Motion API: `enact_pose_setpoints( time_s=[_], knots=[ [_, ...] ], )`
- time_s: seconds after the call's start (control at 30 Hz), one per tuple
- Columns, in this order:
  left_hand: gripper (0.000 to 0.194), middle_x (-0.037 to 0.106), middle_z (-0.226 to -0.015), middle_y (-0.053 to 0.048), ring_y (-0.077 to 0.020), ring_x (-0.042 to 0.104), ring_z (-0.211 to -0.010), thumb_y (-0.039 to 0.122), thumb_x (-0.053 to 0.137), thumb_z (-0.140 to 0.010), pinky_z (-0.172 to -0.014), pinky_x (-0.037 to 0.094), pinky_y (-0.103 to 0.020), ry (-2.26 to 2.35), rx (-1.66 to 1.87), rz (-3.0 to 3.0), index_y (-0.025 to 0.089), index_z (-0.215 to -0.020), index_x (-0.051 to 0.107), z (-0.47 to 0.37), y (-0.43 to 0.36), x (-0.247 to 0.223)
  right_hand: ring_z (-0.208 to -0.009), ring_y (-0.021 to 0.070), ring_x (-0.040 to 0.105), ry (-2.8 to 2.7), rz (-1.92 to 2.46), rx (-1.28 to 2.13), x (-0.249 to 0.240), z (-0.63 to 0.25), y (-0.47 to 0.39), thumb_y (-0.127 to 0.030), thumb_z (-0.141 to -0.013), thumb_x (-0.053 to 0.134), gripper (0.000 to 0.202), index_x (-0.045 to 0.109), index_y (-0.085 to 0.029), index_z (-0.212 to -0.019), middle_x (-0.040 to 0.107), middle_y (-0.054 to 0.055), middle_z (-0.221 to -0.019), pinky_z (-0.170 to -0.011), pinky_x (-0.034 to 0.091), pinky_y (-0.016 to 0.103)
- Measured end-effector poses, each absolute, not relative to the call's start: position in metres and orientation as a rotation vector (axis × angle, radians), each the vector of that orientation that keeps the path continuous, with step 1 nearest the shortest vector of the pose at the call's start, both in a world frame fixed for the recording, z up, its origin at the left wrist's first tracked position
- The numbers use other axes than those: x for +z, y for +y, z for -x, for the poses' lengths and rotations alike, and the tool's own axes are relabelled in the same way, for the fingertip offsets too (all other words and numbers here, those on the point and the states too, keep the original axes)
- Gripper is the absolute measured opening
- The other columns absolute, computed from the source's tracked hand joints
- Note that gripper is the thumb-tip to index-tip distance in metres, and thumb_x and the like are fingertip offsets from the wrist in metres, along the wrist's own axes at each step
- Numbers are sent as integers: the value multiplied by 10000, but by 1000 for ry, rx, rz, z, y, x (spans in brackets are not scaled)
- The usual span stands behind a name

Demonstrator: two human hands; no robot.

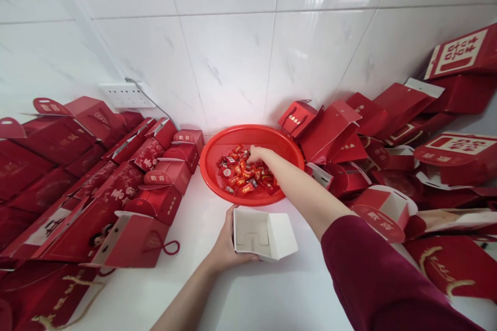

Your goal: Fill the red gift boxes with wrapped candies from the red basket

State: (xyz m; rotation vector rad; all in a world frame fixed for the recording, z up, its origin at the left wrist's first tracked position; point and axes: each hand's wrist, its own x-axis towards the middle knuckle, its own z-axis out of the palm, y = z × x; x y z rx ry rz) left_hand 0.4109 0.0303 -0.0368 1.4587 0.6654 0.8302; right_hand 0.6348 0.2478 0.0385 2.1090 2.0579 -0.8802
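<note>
My left hand [229,245] holds a small box [252,230] by its left side, thumb along the near edge. The box is open, its white inside faces up with nothing in it, and a white flap stands out to the right. My right hand [259,154] reaches down into a red plastic basket [212,181], among wrapped candies [243,173] with red, gold and dark wrappers. Its fingertips are hidden in the candies, so what they hold cannot be made out. The basket lies just beyond the box, by the tiled wall.
Rows of closed red gift boxes [166,176] line the left side. Many red boxes [330,129], some with open flaps, are piled on the right. A white power strip [126,95] with a grey cable is at the wall, back left.
</note>
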Motion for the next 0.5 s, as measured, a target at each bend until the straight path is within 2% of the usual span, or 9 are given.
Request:
enact_pose_setpoints(
  time_s=[0.2,0.27,0.4,0.5],
  knots=[
    [1176,459,-1359,-146,-377,490,-1253,383,908,-570,-1019,438,-508,622,825,-1474,280,-1470,158,-411,32,-38,-965,201,658,2055,-1745,-1195,56,-637,230,-306,-948,631,294,610,-143,-1191,641,81,-1162,-814,578,388],
    [1164,441,-1381,-142,-375,473,-1274,372,906,-574,-1040,420,-513,621,819,-1489,288,-1468,164,-412,32,-38,-891,179,681,2104,-1682,-1278,64,-641,218,-253,-889,701,356,608,-150,-1217,642,81,-1193,-768,586,333],
    [1130,449,-1386,-142,-381,456,-1300,337,902,-580,-1060,402,-517,610,819,-1494,285,-1453,186,-412,33,-36,-789,165,710,2260,-1662,-1387,78,-652,190,-152,-749,787,623,564,-193,-1329,603,82,-1323,-682,564,240],
    [1109,457,-1383,-140,-377,465,-1299,324,898,-590,-1061,405,-512,601,824,-1498,284,-1448,196,-413,33,-34,-824,189,709,2393,-1695,-1429,83,-659,165,-201,-743,792,597,588,-202,-1304,647,68,-1271,-690,545,237]
  ],
)
